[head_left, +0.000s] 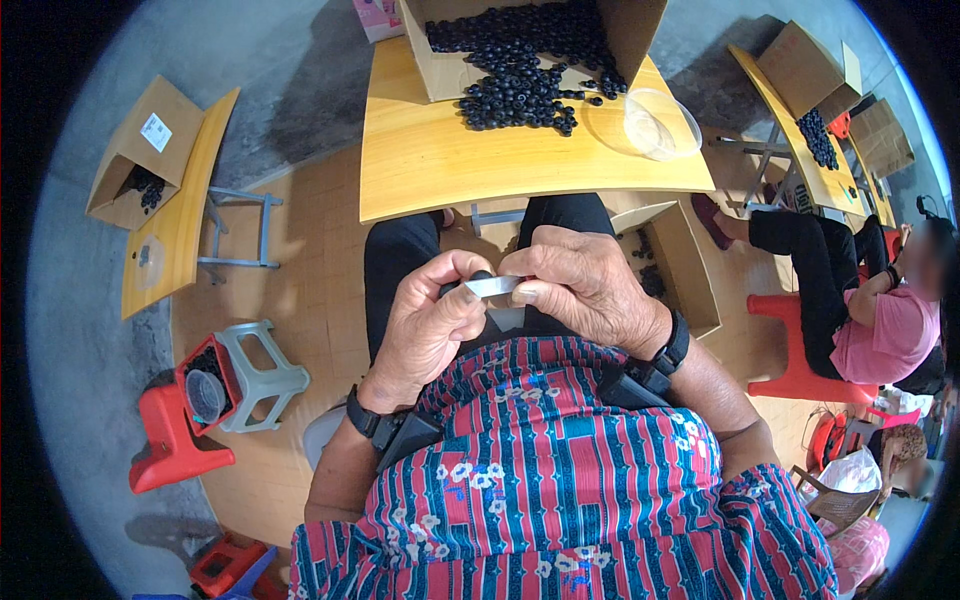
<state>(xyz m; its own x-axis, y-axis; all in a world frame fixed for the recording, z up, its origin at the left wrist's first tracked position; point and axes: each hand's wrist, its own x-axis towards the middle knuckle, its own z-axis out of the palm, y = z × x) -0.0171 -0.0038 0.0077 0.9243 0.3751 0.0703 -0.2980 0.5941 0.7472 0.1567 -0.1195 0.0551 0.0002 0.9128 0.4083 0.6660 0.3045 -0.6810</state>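
Note:
Above my lap, the fingers of both hands meet. My left hand [425, 325] is closed, pinching a small round black part [481, 276] between thumb and fingers. In my right hand [600, 288] is a short, flat, silvery knife blade [492, 287], gripped between thumb and forefinger; its handle is hidden by the fingers. The blade's tip reaches my left thumb, close by the black part. On the table beyond lies a pile of similar black parts [520, 95], spilling out of a cardboard box [640, 40].
A yellow wooden table [430, 180] stands in front of me, with a clear plastic bowl [662, 125] at its right. An open carton [695, 270] sits on the floor to the right. Stools [262, 375] stand at left. A person in pink [895, 335] sits at far right.

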